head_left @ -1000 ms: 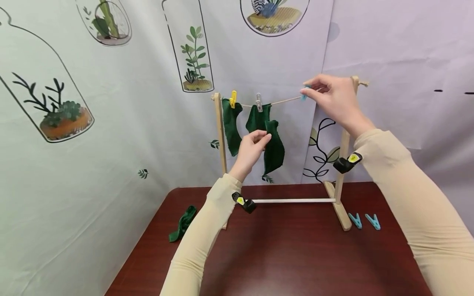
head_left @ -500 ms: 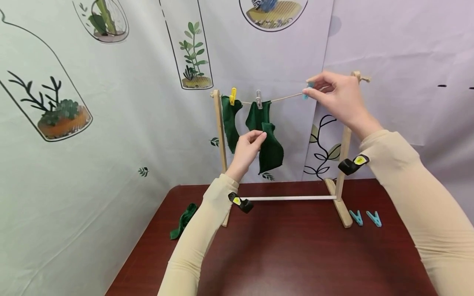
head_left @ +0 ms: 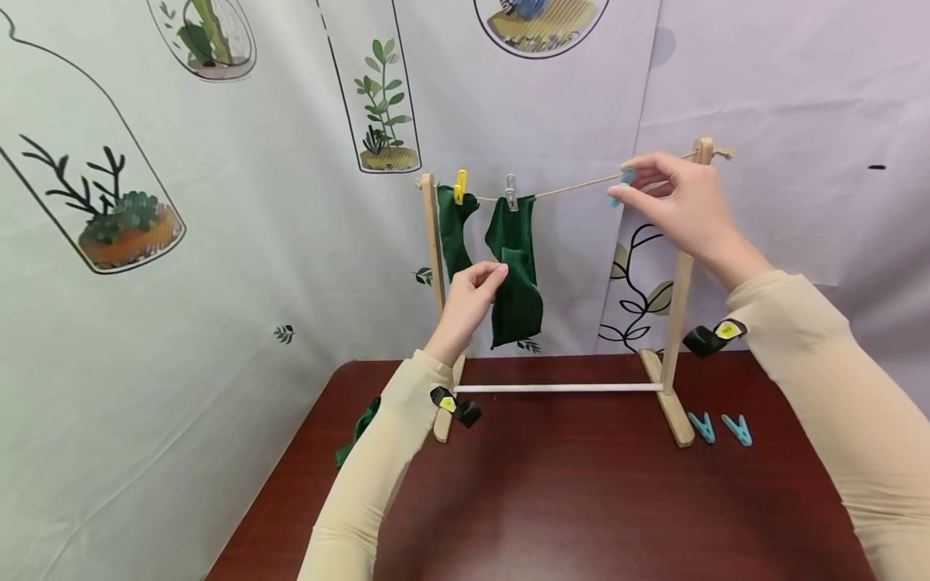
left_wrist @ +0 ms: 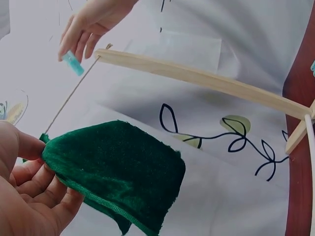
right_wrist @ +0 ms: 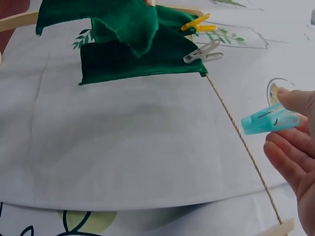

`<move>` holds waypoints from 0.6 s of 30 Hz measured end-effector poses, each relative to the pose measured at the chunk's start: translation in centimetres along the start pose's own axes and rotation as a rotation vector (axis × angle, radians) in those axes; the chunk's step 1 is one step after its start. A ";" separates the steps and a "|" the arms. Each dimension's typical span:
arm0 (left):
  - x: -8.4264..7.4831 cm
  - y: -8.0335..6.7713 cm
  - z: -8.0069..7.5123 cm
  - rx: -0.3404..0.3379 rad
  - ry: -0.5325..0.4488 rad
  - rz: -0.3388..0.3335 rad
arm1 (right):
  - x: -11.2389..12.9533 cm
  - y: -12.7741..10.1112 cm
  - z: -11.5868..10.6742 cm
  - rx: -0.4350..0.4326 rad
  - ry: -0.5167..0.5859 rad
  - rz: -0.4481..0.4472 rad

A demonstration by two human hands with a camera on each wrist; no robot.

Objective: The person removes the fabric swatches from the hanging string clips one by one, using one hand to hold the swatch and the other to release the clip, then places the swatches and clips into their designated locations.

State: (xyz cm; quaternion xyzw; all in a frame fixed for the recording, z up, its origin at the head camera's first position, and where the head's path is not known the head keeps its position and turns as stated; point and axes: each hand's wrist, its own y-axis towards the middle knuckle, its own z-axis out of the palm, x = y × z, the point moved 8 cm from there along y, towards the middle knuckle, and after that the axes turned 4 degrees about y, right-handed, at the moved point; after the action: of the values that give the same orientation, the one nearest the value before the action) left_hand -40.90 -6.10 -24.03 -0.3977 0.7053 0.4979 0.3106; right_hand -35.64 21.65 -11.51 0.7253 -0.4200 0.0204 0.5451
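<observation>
My left hand [head_left: 468,303] pinches the upper end of a dark green velvet sock [head_left: 517,311], which hangs down from the fingertips. In the head view it overlaps a second green sock [head_left: 508,230], pegged to the rope line [head_left: 577,187] by a grey clothespin [head_left: 512,194]. Further left, another green sock [head_left: 454,226] hangs from a yellow clothespin [head_left: 461,187]. My right hand [head_left: 686,206] holds a light blue clothespin [right_wrist: 268,120] between thumb and fingers, close beside the rope near its right end. No cloth is in that clothespin.
The line is strung between two wooden posts [head_left: 677,323] joined below by a white rod [head_left: 559,388]. Two blue clothespins [head_left: 737,430] lie by the right foot. A crumpled green cloth [head_left: 363,424], partly behind my left sleeve, lies on the dark red table [head_left: 581,484].
My left hand has moved left and slightly down with its sock, which now covers part of the middle sock. My right hand has shifted right along the rope with the blue clothespin.
</observation>
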 end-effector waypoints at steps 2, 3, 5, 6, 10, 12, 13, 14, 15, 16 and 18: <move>0.3 -0.2 -0.6 -0.009 0.005 -0.010 | -0.3 -0.3 -0.3 -0.002 0.018 0.027; 0.4 -0.3 -1.0 -0.016 0.011 -0.014 | -0.4 -0.4 -0.4 -0.001 0.022 0.036; 0.6 -0.4 -1.8 -0.036 0.019 -0.014 | -0.8 -0.7 -0.7 0.002 0.023 0.055; 0.7 -0.5 -2.2 -0.046 0.022 -0.013 | -1.0 -0.8 -0.8 0.003 0.020 0.063; 1.2 -0.9 -3.9 -0.082 0.023 -0.012 | -2.2 -1.4 -1.5 0.010 0.030 0.115; 1.4 -1.2 -4.8 -0.095 0.020 -0.017 | -2.7 -1.8 -1.9 0.011 0.032 0.138; 1.5 -1.3 -5.2 -0.105 0.019 -0.022 | -3.0 -2.0 -2.1 0.011 0.037 0.147; 1.6 -1.4 -5.7 -0.116 0.020 -0.028 | -3.2 -2.2 -2.2 0.011 0.036 0.154; 1.8 -1.6 -6.2 -0.126 0.022 -0.035 | -3.4 -2.3 -2.3 0.013 0.038 0.163; 2.0 -1.8 -6.7 -0.132 0.023 -0.045 | -3.6 -2.5 -2.4 0.014 0.039 0.167; 2.3 -2.1 -7.6 -0.141 0.032 -0.059 | -3.9 -2.9 -2.6 0.014 0.046 0.177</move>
State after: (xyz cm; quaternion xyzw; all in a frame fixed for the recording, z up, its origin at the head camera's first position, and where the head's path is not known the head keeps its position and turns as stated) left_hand -40.49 -14.31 -24.54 -0.4471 0.6613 0.5306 0.2850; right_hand -35.23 26.17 -14.59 0.6884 -0.4698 0.0881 0.5455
